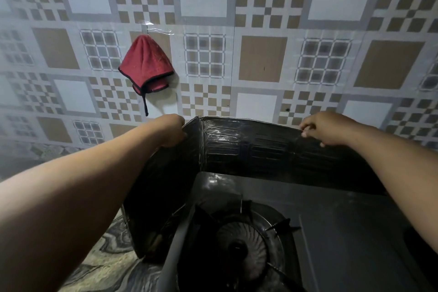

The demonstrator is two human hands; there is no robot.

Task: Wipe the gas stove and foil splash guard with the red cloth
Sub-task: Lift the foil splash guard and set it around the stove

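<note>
Two bare arms are reaching forward over the gas stove (331, 232), which is sitting low and dark on the table (113, 265) with its swirly gray pattern. One round burner (241, 244) is showing near the bottom, with black metal prongs sticking up around it.

Behind and beside the stove, the foil splash guard (248, 144) is standing upright like a bent wall. It is looking dark and shiny, with a fold near its left corner.

The left hand (171, 130) is holding the top edge of the guard near that fold, with its fingers curling over the edge. The right hand (327, 128) is pinching the top edge farther to the right, thumb in front and fingers (305, 125) bending down over the rim.

The red cloth (147, 66) is not in either hand. It is hanging on the tiled wall (263, 59), up and to the left of the guard, from a clear hook (151, 27) stuck on a tile. It has a black trim, and a black string is dangling from it.
</note>
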